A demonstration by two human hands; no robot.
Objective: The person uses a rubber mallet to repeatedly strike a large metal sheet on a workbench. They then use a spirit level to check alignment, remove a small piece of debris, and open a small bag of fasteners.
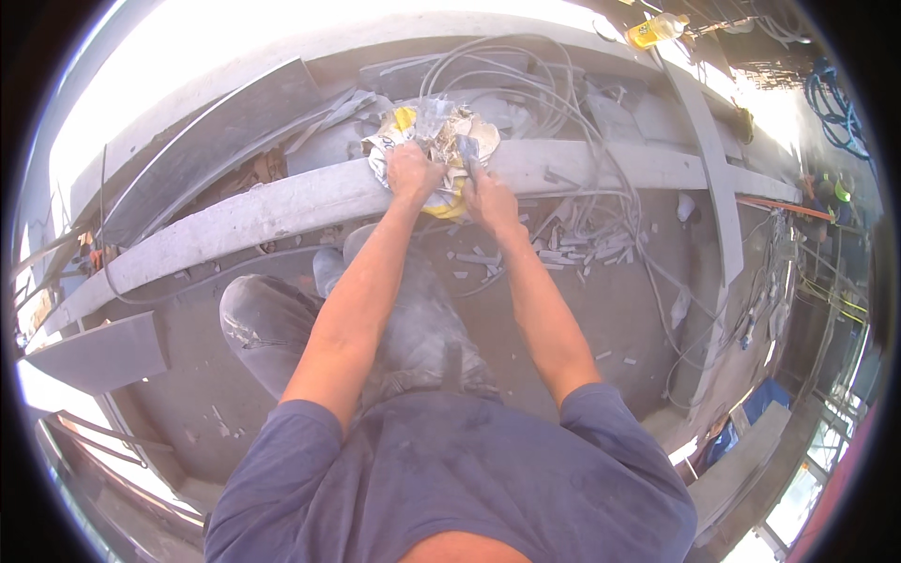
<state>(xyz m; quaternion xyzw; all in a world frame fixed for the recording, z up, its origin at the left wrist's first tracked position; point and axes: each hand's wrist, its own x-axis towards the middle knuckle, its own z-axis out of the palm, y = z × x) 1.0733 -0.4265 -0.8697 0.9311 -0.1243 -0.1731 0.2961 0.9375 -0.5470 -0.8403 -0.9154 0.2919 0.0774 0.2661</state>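
At twelve o'clock my left hand (pixel 411 174) clamps the crumpled bag (pixel 434 141) on the concrete beam (pixel 282 202), my right hand (pixel 486 197) gripping a trowel (pixel 466 150); I judge a slip could tip it off.

Two bare hands show, the left hand (pixel 410 172) and the right hand (pixel 488 201), both on one crumpled bag (pixel 434 131) of white and yellow. One long grey beam (pixel 244 216) crosses the view under them. One yellow bottle (pixel 657 29) lies at the top. One blue hose coil (pixel 831 98) sits at the far right. One flat grey panel (pixel 99 355) lies at the left. Grey cables (pixel 526 80) tangle past the beam, too many to count. Small white offcuts (pixel 577 249) litter the floor, also beyond counting.
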